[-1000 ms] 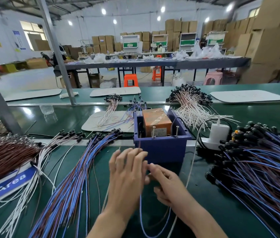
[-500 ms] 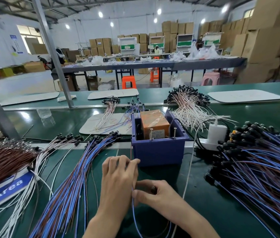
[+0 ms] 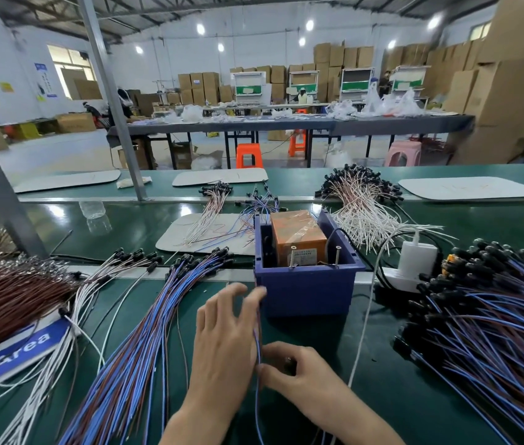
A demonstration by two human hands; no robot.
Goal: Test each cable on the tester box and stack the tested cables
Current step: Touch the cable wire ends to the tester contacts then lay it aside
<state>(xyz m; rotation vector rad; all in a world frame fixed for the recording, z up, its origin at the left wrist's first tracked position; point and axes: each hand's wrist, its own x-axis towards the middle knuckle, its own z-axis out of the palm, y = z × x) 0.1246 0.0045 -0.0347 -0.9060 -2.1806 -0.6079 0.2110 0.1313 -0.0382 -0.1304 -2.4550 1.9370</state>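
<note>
Nearest to the camera, both forearms come in from the bottom edge and the two hands are close together over the green worktop (image 3: 382, 399). The right hand (image 3: 305, 380) lies low with its fingers curled. Its thumb and forefinger pinch a thin blue cable (image 3: 258, 345), and a small black plug (image 3: 289, 361) shows inside the curl. The left hand (image 3: 222, 342) is just beside it, back upward, with the fingers stretched forward and a little spread. It is blurred. The cable rises from the right hand along the index finger of the left hand, up to its tip. The left thumb is hidden, so it cannot be told whether this hand grips the cable.

Just beyond the fingertips stands the blue tester box (image 3: 307, 293), with an orange block (image 3: 296, 236) inside it. To the left a long bundle of blue and brown cables (image 3: 132, 348) lies fanned out, then white cables (image 3: 45, 364) and dark brown wires (image 3: 4, 300) over a blue sign (image 3: 13, 354). To the right is a big heap of blue cables (image 3: 494, 332) with black plugs, and a white power strip (image 3: 408, 277).

Farther away lie a white mat (image 3: 183, 232) and a heap of white wires (image 3: 360, 207). Behind them are orange stools (image 3: 249, 155) and stacked cardboard boxes (image 3: 510, 91).
</note>
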